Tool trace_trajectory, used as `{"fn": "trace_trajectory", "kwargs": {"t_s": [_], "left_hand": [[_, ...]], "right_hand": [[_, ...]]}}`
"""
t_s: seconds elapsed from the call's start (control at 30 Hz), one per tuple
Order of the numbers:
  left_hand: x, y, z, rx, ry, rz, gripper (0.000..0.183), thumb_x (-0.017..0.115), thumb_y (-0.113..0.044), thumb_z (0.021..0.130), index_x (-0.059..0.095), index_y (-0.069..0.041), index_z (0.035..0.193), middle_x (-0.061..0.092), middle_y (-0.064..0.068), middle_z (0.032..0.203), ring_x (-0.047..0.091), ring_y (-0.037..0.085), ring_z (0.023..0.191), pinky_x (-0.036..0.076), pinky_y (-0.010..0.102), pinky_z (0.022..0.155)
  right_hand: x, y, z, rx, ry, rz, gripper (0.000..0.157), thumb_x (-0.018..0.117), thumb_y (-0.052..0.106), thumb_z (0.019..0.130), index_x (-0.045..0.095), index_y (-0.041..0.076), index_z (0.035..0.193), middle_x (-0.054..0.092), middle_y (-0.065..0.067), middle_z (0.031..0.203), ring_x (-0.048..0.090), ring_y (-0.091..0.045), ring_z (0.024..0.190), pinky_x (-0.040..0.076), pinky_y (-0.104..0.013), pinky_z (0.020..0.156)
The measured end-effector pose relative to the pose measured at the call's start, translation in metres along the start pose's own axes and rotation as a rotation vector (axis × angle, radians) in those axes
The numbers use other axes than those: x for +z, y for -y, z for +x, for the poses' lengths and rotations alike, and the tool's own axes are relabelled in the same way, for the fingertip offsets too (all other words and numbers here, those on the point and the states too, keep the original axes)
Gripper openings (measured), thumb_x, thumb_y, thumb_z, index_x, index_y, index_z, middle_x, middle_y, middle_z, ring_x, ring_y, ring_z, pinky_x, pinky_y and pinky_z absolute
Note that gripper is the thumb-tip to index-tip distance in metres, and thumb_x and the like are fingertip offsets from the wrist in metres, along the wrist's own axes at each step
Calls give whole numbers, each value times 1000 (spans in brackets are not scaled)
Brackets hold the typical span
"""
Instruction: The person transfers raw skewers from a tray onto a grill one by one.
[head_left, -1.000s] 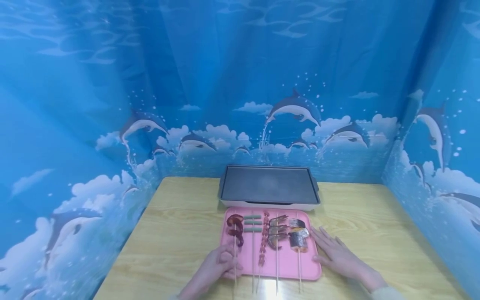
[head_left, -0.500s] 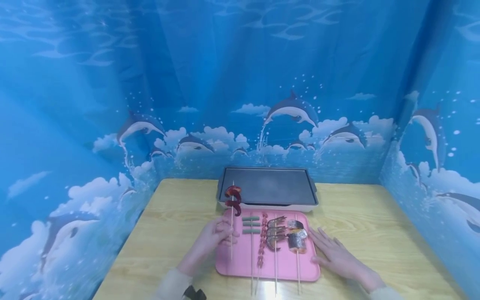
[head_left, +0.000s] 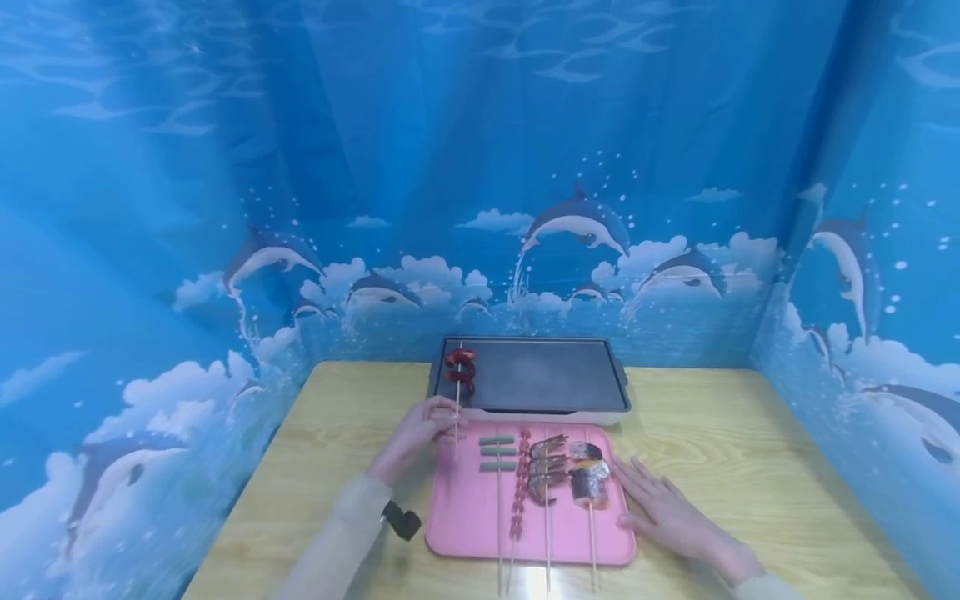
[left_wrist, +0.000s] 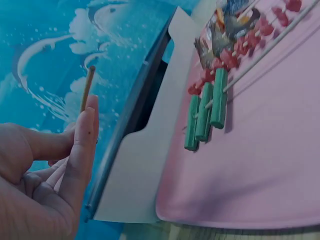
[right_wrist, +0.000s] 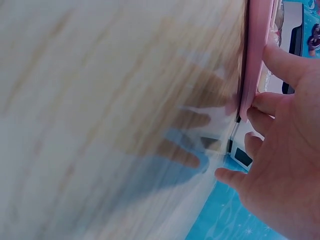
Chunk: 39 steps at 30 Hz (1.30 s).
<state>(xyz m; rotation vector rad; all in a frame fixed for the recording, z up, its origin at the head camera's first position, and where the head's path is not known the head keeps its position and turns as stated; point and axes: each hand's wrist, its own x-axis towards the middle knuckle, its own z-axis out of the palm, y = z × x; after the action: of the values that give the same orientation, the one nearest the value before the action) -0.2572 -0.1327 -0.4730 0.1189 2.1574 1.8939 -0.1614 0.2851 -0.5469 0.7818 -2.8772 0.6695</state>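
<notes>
Pale wood-grain desk (head_left: pixel 705 433) nearest; on it a pink rectangular tray (head_left: pixel 459 512) bearing skewered green sticks (head_left: pixel 497 452), small red pieces (head_left: pixel 517 500), brown shrimp (head_left: pixel 545 482) and silvery fish chunks (head_left: pixel 590 485). Right hand (head_left: pixel 667 510), fingers straight, touches tray's right edge. Left hand (head_left: pixel 418 429), by far left corner, pinches a thin wooden skewer of dark red curled pieces (head_left: pixel 461 365), over left end of a flat black griddle (head_left: pixel 547 375); contact hard to judge. Blue dolphin-print curtain (head_left: pixel 450 158) behind.

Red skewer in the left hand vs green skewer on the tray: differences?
The red skewer carries dark, curled pieces; the green skewer carries straight rods. The left hand holds the red skewer; the green skewer lies on the tray. Both have thin sticks.
</notes>
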Motion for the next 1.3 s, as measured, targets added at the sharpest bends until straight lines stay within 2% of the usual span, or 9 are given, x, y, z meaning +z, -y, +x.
{"fn": "trace_trajectory", "kwargs": {"t_s": [0.07, 0.17, 0.33, 0.53, 0.77, 0.9, 1.03, 1.13, 1.3], "left_hand": [[-1, 3, 5, -14, -18, 6, 24, 58, -5, 101, 57, 10, 120, 70, 30, 111, 73, 21, 83, 62, 32, 74], [-2, 6, 10, -38, -48, 15, 23, 59, -5, 101, 60, 9, 119, 70, 30, 111, 72, 23, 83, 61, 30, 71], [-4, 9, 16, -74, -79, 25, 21, 58, -4, 100, 61, 8, 118, 71, 29, 111, 70, 14, 75, 61, 32, 71], [-5, 9, 22, -92, -142, 52, 21, 59, -3, 100, 63, 9, 117, 75, 20, 100, 68, 10, 71, 60, 28, 68], [-4, 7, 24, -78, -240, 113, 20, 67, -6, 97, 68, 9, 110, 76, 15, 89, 69, 9, 65, 63, 42, 78], [-2, 7, 25, -40, -289, 218, 15, 72, -6, 93, 69, 7, 99, 75, 15, 83, 72, 17, 66, 64, 43, 73], [-2, 11, 24, -12, -331, 347, 16, 76, -11, 91, 69, 3, 91, 75, 11, 78, 73, 22, 66, 63, 39, 66], [-3, 11, 22, -22, -354, 392, 19, 74, -19, 93, 69, 0, 93, 74, 8, 79, 72, 23, 68, 62, 35, 63], [-4, 4, 13, -18, -394, 447, 28, 65, -28, 100, 70, -1, 107, 73, 10, 90, 70, 24, 77, 59, 34, 65]], "right_hand": [[2, 0, 0, -3, -6, -1, 70, 66, 42, 96, 43, 9, 154, 39, -16, 158, 22, -31, 152, 28, -79, 105], [5, -2, 0, -32, -35, -14, 70, 67, 41, 95, 44, 10, 153, 41, -15, 157, 33, -44, 145, 30, -79, 102], [6, -3, 0, -64, -41, 2, 69, 66, 39, 97, 41, 10, 155, 40, -15, 158, 31, -45, 145, 29, -81, 100], [8, -5, 0, -42, -39, 0, 70, 66, 41, 96, 42, 10, 154, 40, -15, 158, 31, -43, 146, 30, -80, 100], [5, -2, 0, -35, -32, -6, 71, 66, 41, 96, 42, 9, 154, 40, -17, 157, 32, -45, 144, 30, -80, 101], [2, 2, 0, -47, -52, 1, 71, 68, 38, 94, 44, 6, 152, 42, -19, 155, 35, -51, 140, 31, -80, 102], [2, 1, -1, -55, -68, -15, 71, 69, 37, 94, 43, 8, 153, 42, -15, 157, 33, -44, 144, 33, -79, 100], [4, -1, -2, -59, -71, -23, 70, 69, 37, 94, 43, 9, 153, 42, -14, 157, 32, -39, 146, 34, -80, 98], [0, 3, 0, -30, -33, -1, 70, 68, 38, 95, 44, 6, 152, 41, -19, 156, 34, -51, 140, 30, -79, 102]]}}
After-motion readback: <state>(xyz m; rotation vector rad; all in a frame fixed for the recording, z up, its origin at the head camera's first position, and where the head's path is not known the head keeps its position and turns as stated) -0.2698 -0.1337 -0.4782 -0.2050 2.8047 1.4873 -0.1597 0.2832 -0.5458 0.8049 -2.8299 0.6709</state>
